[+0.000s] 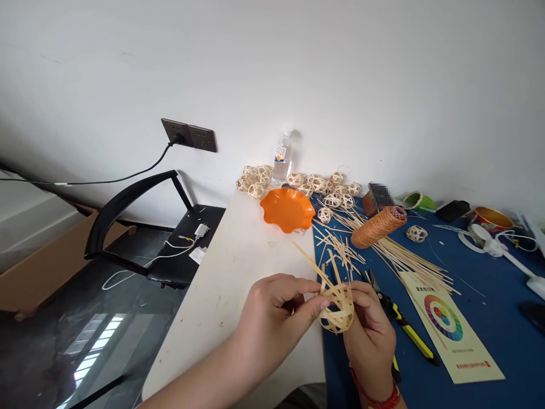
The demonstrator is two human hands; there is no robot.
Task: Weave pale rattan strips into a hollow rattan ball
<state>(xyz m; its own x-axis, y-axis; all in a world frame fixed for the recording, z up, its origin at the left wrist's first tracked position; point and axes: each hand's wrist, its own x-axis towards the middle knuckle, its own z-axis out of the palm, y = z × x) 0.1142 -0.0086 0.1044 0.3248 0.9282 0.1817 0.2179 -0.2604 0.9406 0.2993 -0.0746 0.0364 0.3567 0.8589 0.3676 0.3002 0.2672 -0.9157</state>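
Between my hands, above the table's front part, is a small woven ball of pale bamboo strips, with several loose strip ends sticking up from it. My left hand pinches its left side with thumb and forefinger. From the right, my right hand closes around the ball's other side; some of its fingertips are hidden behind the weave. A red cord circles the right wrist. Close by the right hand lie pruning shears with black and yellow handles, partly covered by that hand.
An orange wavy-edged dish, a water bottle and several finished woven balls stand along the wall. Bamboo strips, an orange cord roll and a colour-wheel card lie on the blue mat. A black chair is at left.
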